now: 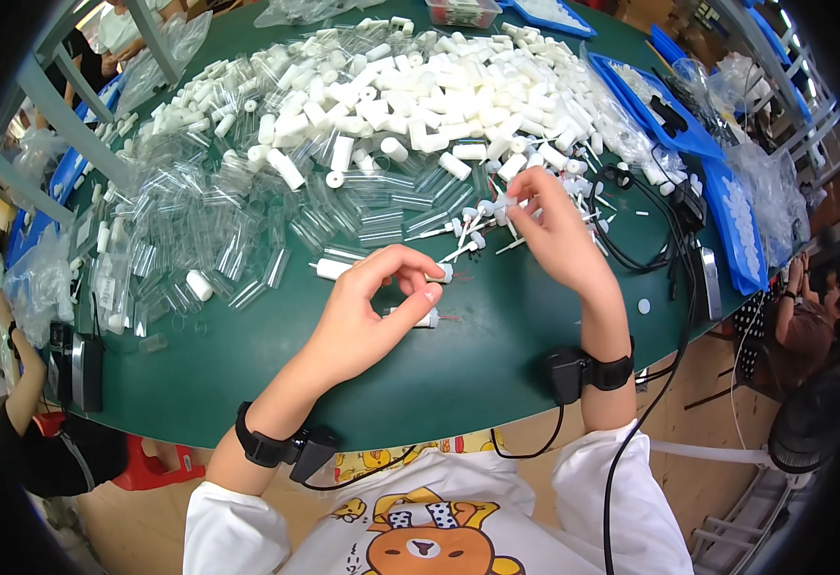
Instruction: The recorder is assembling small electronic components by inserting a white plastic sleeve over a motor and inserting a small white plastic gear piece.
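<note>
My left hand [362,311] reaches in over the table, thumb and fingers curved and apart. Its index fingertip is at a small white cap [447,273] with thin red wires. A white cylinder [330,269] sticks out behind the knuckles, and another white wired piece [426,318] lies below the thumb; the hand partly covers both. Farther right, my right hand [559,230] has thumb and index finger pinched at the edge of a loose group of white wired caps [477,218]. What lies between those fingertips is too small to make out.
A large heap of white cylinders [439,86] covers the table's far side. Clear plastic tubes [199,216] spread at the left. Blue trays [738,225] and black cables [645,254] line the right. The green tabletop [496,374] shows near me. Other people sit at both sides.
</note>
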Tool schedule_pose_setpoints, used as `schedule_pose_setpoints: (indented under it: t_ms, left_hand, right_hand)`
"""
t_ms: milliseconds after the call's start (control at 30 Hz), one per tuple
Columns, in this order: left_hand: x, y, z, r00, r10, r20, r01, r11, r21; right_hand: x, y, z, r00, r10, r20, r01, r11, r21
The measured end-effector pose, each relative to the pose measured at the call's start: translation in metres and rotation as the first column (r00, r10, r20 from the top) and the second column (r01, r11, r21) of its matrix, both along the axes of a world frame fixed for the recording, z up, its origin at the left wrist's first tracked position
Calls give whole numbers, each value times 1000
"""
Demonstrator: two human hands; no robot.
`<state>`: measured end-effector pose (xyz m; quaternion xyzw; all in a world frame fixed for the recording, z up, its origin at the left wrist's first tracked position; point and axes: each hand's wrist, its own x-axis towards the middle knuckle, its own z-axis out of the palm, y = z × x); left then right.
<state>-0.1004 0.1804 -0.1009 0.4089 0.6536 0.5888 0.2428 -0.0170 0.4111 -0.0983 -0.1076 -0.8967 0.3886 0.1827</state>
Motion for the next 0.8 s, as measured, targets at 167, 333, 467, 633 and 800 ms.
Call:
schedule_pose_setpoints:
  t_ms: [167, 333, 467, 633, 800]
  left_hand:
    - [-1, 1, 0, 1000, -18, 1, 18, 1000, 12]
    - [0, 1, -1, 999, -31, 16, 31, 999, 6]
    - [0, 1, -2, 999, -33, 17, 33, 999, -1]
    - [-1, 2, -5, 999, -54, 2, 54, 999, -6]
    - [-2, 2, -4, 998, -54, 9, 55, 998, -31]
  right_hand:
    - [-7, 15, -5, 973, -187, -132, 172, 978, -115]
    - [-18, 32, -21, 953, -222, -208, 235, 971, 39]
    - [-23, 41, -37, 973, -151, -174, 182, 967, 178]
    - [-25, 40, -42, 958, -227, -175, 266, 932, 246]
    - [-24, 41, -39, 961, -226, -161, 260, 936, 235]
